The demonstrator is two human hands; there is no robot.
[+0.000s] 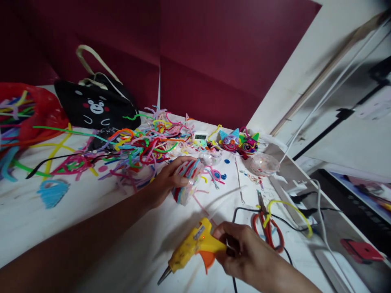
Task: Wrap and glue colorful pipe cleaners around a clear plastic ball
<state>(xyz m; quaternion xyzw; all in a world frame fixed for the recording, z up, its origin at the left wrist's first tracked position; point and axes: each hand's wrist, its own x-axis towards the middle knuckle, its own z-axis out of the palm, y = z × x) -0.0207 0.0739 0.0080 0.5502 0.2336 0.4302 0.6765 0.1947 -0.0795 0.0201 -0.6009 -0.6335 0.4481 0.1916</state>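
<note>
My left hand [165, 182] is closed around a clear plastic bowl [187, 193] tipped on its side, its wall covered with red, blue and white fuzzy stripes. Nearer to me, my right hand [241, 249] grips the handle of a yellow hot glue gun [190, 244]. The gun's metal nozzle points down and left, its orange trigger is on the underside, and a small red light glows on its body. A clear glue stick [227, 199] appears to stick out from its back. Red-handled scissors [268, 228] lie just beyond my right hand.
Tangled pipe cleaners [152, 142] cover the table's back left. A black bag [97, 103] and a red plastic bag [45, 114] stand behind. Two pipe-cleaner masks [230, 140] and a clear bowl [264, 164] sit back right. A black cord [244, 208] crosses the right side.
</note>
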